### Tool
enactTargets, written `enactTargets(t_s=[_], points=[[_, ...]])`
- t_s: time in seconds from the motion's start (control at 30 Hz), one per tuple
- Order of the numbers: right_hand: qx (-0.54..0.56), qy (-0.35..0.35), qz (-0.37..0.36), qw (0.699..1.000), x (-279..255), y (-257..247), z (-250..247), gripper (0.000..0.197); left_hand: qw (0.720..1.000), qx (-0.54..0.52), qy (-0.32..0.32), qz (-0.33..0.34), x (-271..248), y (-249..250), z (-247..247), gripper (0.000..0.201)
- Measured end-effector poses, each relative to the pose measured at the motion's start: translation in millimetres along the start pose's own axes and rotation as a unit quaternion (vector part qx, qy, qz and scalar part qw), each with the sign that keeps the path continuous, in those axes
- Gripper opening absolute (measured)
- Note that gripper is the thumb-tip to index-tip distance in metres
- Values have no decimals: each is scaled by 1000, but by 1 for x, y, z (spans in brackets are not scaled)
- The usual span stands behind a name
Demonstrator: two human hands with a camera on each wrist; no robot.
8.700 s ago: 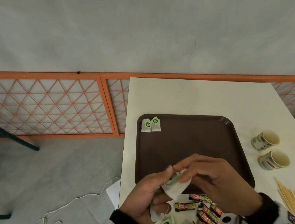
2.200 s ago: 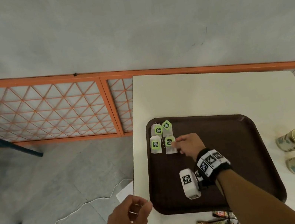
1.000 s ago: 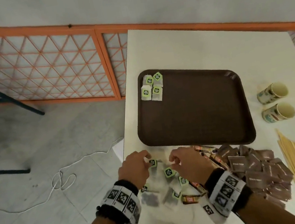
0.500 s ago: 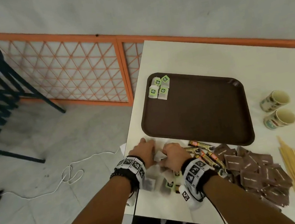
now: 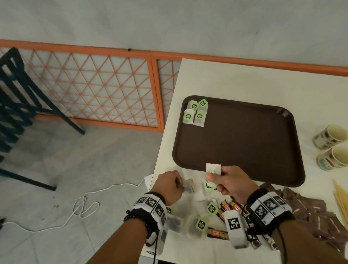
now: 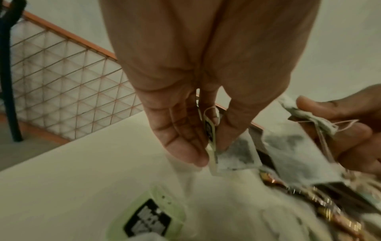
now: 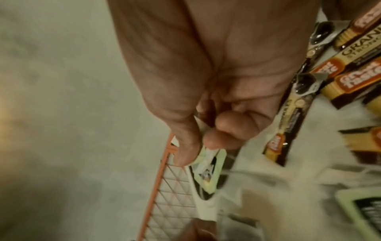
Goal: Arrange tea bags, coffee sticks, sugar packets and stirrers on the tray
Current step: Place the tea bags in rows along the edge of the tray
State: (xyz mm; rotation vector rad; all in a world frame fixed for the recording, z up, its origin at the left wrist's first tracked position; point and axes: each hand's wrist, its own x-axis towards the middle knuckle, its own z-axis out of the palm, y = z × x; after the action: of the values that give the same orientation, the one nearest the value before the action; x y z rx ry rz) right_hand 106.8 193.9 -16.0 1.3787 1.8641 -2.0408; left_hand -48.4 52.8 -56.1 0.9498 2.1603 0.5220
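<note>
- Tray (image 5: 250, 142): long axis runs near-left to far-right; four tea bags (image 5: 195, 114) clustered in its far-left corner.
- Right hand (image 5: 230, 182) pinches a tea bag (image 5: 213, 168) at the tray's near edge, bag standing upright.
- Left hand (image 5: 168, 184) pinches another bag (image 6: 235, 154) by its tag, left of the tray's near corner.
- Loose bags and coffee sticks (image 5: 227, 209) lie nearer than the tray.

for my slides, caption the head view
Both hands lift white tea bags beside a brown plastic tray holding four.
</note>
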Motion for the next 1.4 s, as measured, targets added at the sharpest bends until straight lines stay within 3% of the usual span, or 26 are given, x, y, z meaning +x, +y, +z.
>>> enactTargets(t_s=[0.1,0.23,0.3,0.4,0.5,0.67,0.77,0.83,0.93,1.03,1.13,1.27,1.4], points=[[61,-29,12,998,-14,-15,-7,21,986,-162,-28,-44,-2,1,-7,10],[151,-103,6,983,-28,-38,-12,36,906,-409,-70,-78,-11,11,-15,25],[187,-145,2,972,-33,-50,-9,41,874,-470,-107,-60,-15,20,-16,28],[227,-175,1,958,-34,-62,-1,29,841,-517,-158,-36,-18,31,-14,23],[242,-164,5,956,-28,-65,4,25,784,-585,-206,-17,-19,43,-17,38],[160,-116,-16,980,-18,-63,5,47,682,-698,-213,-40,-15,50,-19,58],[110,-82,-39,990,-15,-67,6,34,634,-742,-214,-44,-11,52,-24,57],[88,-60,-62,992,-14,-73,9,25,629,-750,-197,-55,-9,56,-29,48],[57,-27,-82,995,-14,-80,14,28,665,-728,-156,-65,-2,56,-30,61],[104,6,-80,991,-13,-84,13,31,690,-714,-108,-47,4,53,-35,35],[155,30,-74,985,-10,-85,11,27,708,-698,-109,-25,7,51,-47,10],[140,31,-89,986,-8,-87,17,24,737,-661,-137,-3,12,50,-55,14],[204,48,-82,974,-9,-93,10,27,738,-663,-125,-34,16,46,-59,12]])
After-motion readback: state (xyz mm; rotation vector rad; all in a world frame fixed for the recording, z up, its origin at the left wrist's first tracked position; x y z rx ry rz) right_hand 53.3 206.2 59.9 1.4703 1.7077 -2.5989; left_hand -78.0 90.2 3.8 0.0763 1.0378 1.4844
